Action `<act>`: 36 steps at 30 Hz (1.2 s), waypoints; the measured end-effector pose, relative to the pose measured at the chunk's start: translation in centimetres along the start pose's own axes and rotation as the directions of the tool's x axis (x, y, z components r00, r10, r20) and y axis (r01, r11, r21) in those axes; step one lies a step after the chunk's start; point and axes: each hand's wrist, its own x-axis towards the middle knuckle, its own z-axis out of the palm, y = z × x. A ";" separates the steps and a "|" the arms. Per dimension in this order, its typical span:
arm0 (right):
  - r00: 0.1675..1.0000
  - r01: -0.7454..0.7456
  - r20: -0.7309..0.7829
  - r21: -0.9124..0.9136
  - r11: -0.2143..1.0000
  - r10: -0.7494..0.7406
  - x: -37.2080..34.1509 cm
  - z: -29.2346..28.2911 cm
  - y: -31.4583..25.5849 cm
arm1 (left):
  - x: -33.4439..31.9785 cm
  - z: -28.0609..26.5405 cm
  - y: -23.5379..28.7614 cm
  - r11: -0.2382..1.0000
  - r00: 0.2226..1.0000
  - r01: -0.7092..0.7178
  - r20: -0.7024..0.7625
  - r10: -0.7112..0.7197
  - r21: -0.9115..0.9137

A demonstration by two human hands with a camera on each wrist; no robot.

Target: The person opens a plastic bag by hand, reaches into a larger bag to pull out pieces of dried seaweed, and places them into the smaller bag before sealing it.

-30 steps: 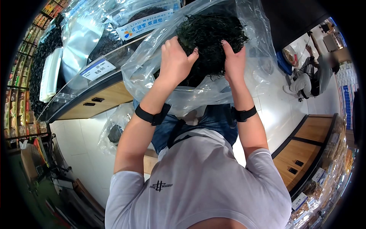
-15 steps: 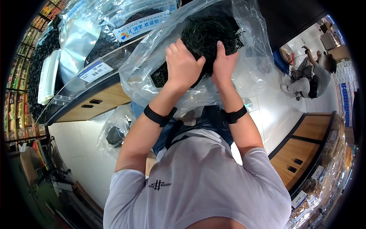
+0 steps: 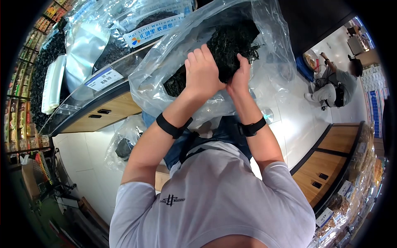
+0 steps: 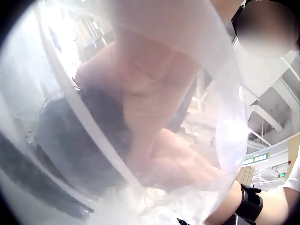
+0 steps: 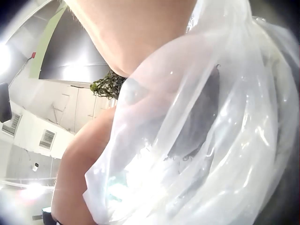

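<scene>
A clump of dark green dried seaweed (image 3: 231, 43) sits inside the mouth of a large clear plastic bag (image 3: 159, 58). From its left side my left hand (image 3: 202, 72) holds it, back of the hand upward. My right hand (image 3: 240, 76) grips the near right side with the thumb on top; its other fingers are mostly hidden. The two hands meet at the thumb bases. More dark seaweed (image 3: 175, 82) lies in the bag, left of my left wrist. Through the cloudy plastic, the left wrist view shows the dark mass (image 4: 84, 136) against the hands.
A display counter with a price tag (image 3: 104, 79) and a welcome sign (image 3: 155, 29) stands at the left. Another clear bag (image 3: 124, 144) with something dark is on the floor. Wooden cabinets (image 3: 326, 165) line the right, and a person (image 3: 341, 84) crouches beyond them.
Both hands have come closer together, squeezing the seaweed into a narrower clump. The right hand moved left and slightly down. The left hand shifted a little right.
</scene>
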 end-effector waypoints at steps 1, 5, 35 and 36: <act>1.000 0.000 0.005 0.002 1.000 0.000 0.3 -0.1 0.0 | -0.1 0.2 0.1 1.000 1.000 0.001 -0.005 -0.001 0.003; 0.993 -0.096 0.082 0.066 0.993 0.090 0.3 -0.3 0.2 | -0.5 0.5 0.6 0.992 0.999 0.041 -0.036 -0.037 0.122; 0.946 -0.177 0.188 -0.383 0.907 0.264 -0.4 1.5 -0.8 | -0.8 4.5 0.6 0.910 0.973 -0.065 -0.176 0.149 0.410; 0.938 -0.226 0.179 -0.337 0.914 0.298 -0.6 1.8 -0.9 | -0.8 4.5 0.7 0.910 0.973 -0.064 -0.177 0.149 0.411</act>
